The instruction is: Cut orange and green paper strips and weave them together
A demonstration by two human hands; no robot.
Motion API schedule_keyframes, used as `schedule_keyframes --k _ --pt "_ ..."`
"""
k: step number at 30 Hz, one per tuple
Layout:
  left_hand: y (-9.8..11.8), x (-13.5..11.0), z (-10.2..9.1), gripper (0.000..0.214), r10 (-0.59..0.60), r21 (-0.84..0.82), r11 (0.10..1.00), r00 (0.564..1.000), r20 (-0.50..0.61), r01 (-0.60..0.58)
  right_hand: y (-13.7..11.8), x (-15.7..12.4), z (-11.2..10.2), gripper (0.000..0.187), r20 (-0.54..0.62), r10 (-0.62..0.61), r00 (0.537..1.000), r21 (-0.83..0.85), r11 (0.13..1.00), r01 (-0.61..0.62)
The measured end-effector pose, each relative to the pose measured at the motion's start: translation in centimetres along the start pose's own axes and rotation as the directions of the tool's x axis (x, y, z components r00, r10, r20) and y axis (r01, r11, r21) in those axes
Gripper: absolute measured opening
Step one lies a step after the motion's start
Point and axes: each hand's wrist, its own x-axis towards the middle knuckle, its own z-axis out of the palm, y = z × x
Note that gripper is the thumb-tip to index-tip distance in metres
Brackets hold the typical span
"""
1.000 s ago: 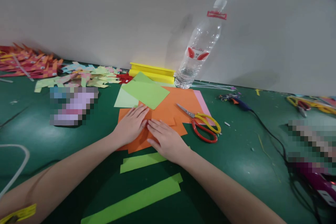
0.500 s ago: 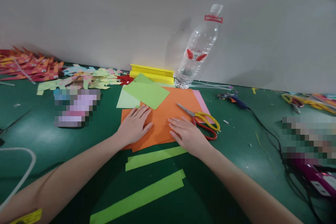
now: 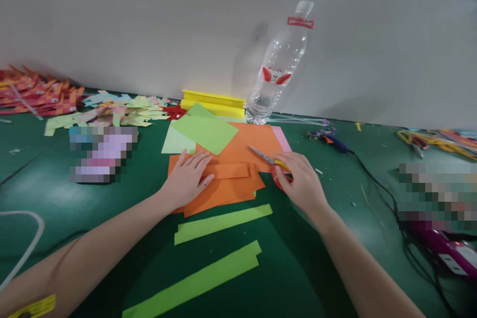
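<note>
My left hand [image 3: 189,178] lies on the stacked orange paper [image 3: 219,198], its fingers stretched out over the left end of a folded orange strip [image 3: 233,171]. At the stack's right side, my right hand [image 3: 303,183] has its fingers and thumb closed on the handles of a pair of scissors [image 3: 262,155]. One yellow and one red handle partly show under the hand, and the blades point up and left across an orange sheet [image 3: 253,135]. A green sheet [image 3: 208,128] lies on top behind my left hand.
Two green paper strips [image 3: 223,224] lie nearest me. A tilted water bottle [image 3: 278,64] and yellow folded pieces [image 3: 214,104] stand by the wall. Paper scraps [image 3: 119,112] and a blurred phone [image 3: 106,154] are left; a corded tool [image 3: 337,144] is right.
My right hand has moved right, off the orange paper and onto the scissors' handles. The folded orange strip now shows between the hands. My left hand stays on the paper.
</note>
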Motion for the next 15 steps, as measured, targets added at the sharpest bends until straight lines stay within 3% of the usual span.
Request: schedule_keyframes --k 3,8,12,15 --pt "0.2 -0.1 -0.4 0.045 0.099 -0.023 0.995 0.995 -0.022 -0.099 2.1 -0.3 -0.4 0.014 0.117 0.098 0.988 -0.102 0.991 -0.086" --pt "0.6 0.0 -0.9 0.046 0.272 -0.039 0.962 0.962 0.024 -0.271 3.8 -1.1 0.0 0.031 0.308 0.219 0.926 -0.165 0.971 -0.174" --pt "0.7 0.0 -0.8 0.049 0.396 -0.067 0.918 0.911 0.12 -0.39 4.1 -1.5 0.6 0.034 0.35 0.25 0.903 -0.143 0.967 -0.212" --pt "0.5 0.1 -0.6 0.047 0.403 -0.107 0.914 0.903 0.15 -0.39 4.4 -1.6 0.8 0.036 0.36 0.263 0.895 -0.122 0.965 -0.234"
